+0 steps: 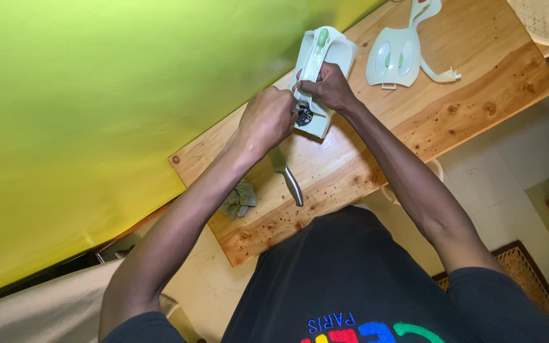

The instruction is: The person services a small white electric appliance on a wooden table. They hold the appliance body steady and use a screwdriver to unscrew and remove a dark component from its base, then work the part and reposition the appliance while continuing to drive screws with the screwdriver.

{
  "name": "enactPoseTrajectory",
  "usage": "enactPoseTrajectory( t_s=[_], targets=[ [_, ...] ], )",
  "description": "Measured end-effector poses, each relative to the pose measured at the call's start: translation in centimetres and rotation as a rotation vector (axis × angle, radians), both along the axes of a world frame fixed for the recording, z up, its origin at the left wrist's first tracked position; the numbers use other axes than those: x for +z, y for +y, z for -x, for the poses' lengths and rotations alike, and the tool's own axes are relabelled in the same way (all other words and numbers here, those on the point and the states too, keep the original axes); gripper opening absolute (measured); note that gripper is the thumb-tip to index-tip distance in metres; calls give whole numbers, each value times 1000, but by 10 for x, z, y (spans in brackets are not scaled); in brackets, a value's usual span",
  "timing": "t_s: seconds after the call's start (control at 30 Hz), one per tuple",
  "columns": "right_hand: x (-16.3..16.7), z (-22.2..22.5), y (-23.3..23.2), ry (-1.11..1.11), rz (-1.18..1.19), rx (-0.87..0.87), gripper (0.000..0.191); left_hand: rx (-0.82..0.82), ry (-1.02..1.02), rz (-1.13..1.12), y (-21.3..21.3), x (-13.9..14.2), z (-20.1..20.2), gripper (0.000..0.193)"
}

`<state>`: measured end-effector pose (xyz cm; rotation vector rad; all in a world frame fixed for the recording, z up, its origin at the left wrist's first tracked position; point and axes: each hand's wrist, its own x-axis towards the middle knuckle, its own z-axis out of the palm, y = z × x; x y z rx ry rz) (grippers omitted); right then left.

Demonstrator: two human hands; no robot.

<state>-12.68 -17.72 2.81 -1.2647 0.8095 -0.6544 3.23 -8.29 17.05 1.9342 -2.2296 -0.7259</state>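
Head view: worked on a pale green plastic housing (323,60), lying on the tabletop (478,95) at 12 o'clock from the body. Left hand (268,117), grip closed round a metal-handled tool (289,179), tip hidden near the dark round part (304,115). Right hand (332,86), grip clamped on the housing from 3 o'clock. Seemingly mid-prying or unscrewing; called next for a steady brace and gentle tip pressure. Detached cover (396,56) at 2 o'clock, crumpled cloth (241,198) at 7.

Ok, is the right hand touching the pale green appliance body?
Touching. The head view shows the right hand wrapped around the lower end of the pale green appliance body, its fingers pressed against the plastic with no gap.
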Motion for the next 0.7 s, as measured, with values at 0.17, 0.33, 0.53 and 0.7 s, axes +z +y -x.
enactPoseTrajectory(
  t_s=[0.17, 0.33, 0.53, 0.7],
  targets=[
    [0, 0, -1, -16, -6, 1, 20, 11, -12, -16, -6, 9, -2, 20],
    [1, -1, -1, -12, -61, -1, 21, 261, 158, -153, -7, 24, -2, 39],
    [0, 1, -1, -53, -59, 24, 20, 427, 227, -455, -5, 31, 0, 42],
    [-1, 2, -1, -50, -59, 27, 20, 186, 63, -453, -5, 37, -8, 38]
  ],
)
